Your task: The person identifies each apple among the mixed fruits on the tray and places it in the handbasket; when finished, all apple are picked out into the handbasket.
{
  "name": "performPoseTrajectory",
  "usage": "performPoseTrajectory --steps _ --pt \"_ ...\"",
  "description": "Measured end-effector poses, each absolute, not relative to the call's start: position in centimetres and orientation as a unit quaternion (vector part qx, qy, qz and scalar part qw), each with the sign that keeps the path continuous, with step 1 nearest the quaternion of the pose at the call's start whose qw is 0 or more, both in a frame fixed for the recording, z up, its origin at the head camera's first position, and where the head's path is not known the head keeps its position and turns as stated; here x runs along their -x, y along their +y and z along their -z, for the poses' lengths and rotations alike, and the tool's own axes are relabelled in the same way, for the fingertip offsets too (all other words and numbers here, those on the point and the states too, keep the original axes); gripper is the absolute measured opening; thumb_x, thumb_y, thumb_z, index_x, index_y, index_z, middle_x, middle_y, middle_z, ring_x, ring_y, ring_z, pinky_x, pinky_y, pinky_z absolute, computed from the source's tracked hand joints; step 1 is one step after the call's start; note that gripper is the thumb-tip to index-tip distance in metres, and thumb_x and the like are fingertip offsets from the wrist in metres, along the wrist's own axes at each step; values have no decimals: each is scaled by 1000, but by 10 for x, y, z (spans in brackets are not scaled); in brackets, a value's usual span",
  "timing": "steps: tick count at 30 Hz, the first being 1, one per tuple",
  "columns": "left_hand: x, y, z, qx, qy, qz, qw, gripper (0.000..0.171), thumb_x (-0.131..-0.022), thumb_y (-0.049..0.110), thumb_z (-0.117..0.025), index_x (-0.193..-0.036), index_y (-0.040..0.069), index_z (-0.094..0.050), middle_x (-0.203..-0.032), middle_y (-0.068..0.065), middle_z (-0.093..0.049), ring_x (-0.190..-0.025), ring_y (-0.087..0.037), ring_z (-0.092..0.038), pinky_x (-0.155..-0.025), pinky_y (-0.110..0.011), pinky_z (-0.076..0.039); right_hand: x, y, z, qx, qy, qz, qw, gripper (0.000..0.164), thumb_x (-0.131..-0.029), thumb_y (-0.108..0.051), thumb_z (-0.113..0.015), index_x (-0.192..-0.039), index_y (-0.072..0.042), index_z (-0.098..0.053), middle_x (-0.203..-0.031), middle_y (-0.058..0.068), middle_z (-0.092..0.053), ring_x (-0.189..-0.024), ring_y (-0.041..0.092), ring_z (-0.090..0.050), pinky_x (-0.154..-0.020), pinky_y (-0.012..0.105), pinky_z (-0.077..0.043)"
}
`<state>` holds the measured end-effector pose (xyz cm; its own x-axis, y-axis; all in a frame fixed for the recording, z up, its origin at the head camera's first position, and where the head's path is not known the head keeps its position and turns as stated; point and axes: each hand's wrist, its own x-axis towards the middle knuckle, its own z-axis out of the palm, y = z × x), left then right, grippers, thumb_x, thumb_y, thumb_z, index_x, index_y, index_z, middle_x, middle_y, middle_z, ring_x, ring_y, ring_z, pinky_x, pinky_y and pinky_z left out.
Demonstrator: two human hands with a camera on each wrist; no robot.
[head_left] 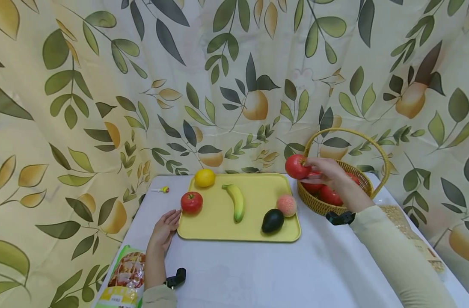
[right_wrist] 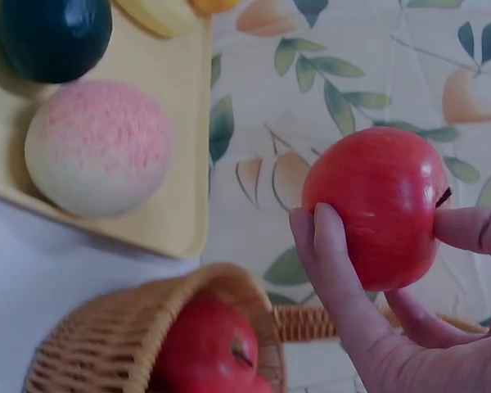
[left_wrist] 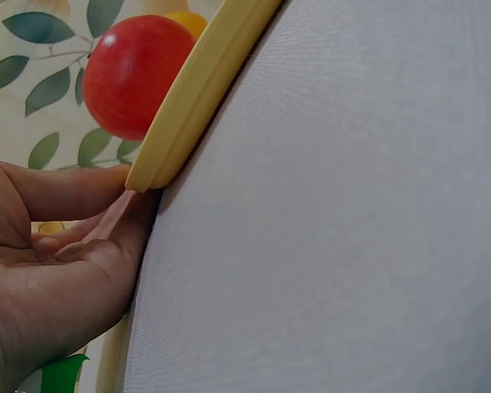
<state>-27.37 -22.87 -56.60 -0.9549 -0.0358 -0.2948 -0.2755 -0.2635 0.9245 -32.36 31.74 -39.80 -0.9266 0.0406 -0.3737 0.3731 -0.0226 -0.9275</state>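
My right hand (head_left: pixel 327 171) grips a red apple (right_wrist: pixel 380 209) between thumb and fingers, above the left rim of a wicker basket (head_left: pixel 367 182). More red apples (head_left: pixel 330 196) lie inside the basket. At the left edge of a yellow tray (head_left: pixel 219 226), my left hand (head_left: pixel 168 229) pinches the rim, thumb on top and fingers below, as the left wrist view shows. On the tray are a round red fruit (head_left: pixel 191 202) close to that hand, a lemon (head_left: pixel 205 177), a banana (head_left: pixel 235 203), a dark avocado (head_left: pixel 273 221) and a pink peach (head_left: pixel 286 205).
A small wrapped lollipop (head_left: pixel 164 189) lies left of the tray. By my left forearm is a colourful food bag (head_left: pixel 124 278). Another package (head_left: pixel 408 231) lies partly behind my right sleeve. A leaf-patterned curtain (head_left: pixel 238 128) hangs behind the white table (head_left: pixel 234 273).
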Motion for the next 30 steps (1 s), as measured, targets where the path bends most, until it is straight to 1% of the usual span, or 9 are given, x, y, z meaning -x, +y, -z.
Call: performPoseTrajectory --steps 3,5,11,13,14,16,19,22,30 --pt "274 -228 567 127 602 -785 77 66 -100 -19 -42 -162 -3 -24 -163 -25 -36 -151 -34 -38 -120 -38 -36 323 327 396 -161 691 696 110 35 -97 -16 -69 -128 -12 -52 -139 16 -43 -93 28 -72 -92 46 -60" --pt "275 -228 567 126 599 -787 78 66 -100 -18 -42 -162 -2 -24 -163 -24 -37 -152 -34 -38 -120 -38 -36 323 334 395 -167 695 692 103 39 -97 -16 -69 -131 -12 -50 -140 16 -41 -93 26 -70 -92 45 -61" --pt "275 -229 567 119 598 -789 77 67 -99 -19 -42 -162 -4 -22 -164 -26 -35 -152 -35 -36 -122 -40 -34 326 352 400 -183 689 692 113 65 -98 -16 -65 -153 -8 -31 -146 17 -39 -92 24 -70 -96 45 -59" --pt "274 -229 567 117 601 -787 78 68 -99 -19 -41 -162 -4 -21 -164 -27 -34 -153 -36 -35 -122 -40 -33 327 357 402 -189 686 693 115 70 -98 -16 -65 -156 -7 -25 -146 17 -38 -90 24 -71 -98 46 -58" --pt "274 -229 568 117 602 -786 78 68 -99 -20 -41 -162 -5 -21 -164 -27 -34 -153 -36 -35 -122 -40 -33 327 359 403 -192 685 693 114 70 -98 -16 -65 -155 -6 -25 -145 17 -39 -89 23 -71 -97 45 -58" --pt "274 -229 568 118 603 -785 78 68 -99 -20 -41 -162 -5 -21 -164 -27 -34 -153 -36 -35 -122 -40 -33 328 363 404 -198 690 689 106 63 -97 -16 -67 -149 -6 -31 -139 16 -41 -86 23 -73 -95 45 -59" --pt "275 -230 569 126 605 -782 76 67 -99 -19 -41 -162 -4 -23 -164 -26 -35 -152 -35 -36 -122 -40 -35 329 368 404 -204 699 680 87 44 -96 -16 -67 -131 -8 -42 -127 13 -44 -82 23 -75 -91 44 -61" --pt "275 -230 569 131 605 -782 75 67 -99 -19 -42 -161 -3 -24 -163 -25 -36 -152 -35 -36 -121 -40 -35 331 373 402 -214 701 676 70 31 -96 -15 -67 -117 -11 -45 -121 11 -45 -79 24 -76 -88 43 -62" --pt "274 -227 567 126 596 -789 77 68 -98 -21 -41 -161 -5 -22 -163 -27 -35 -152 -36 -36 -122 -41 -34 337 389 400 -260 699 666 39 33 -95 -15 -68 -113 -14 -41 -123 11 -41 -79 33 -76 -89 45 -62"
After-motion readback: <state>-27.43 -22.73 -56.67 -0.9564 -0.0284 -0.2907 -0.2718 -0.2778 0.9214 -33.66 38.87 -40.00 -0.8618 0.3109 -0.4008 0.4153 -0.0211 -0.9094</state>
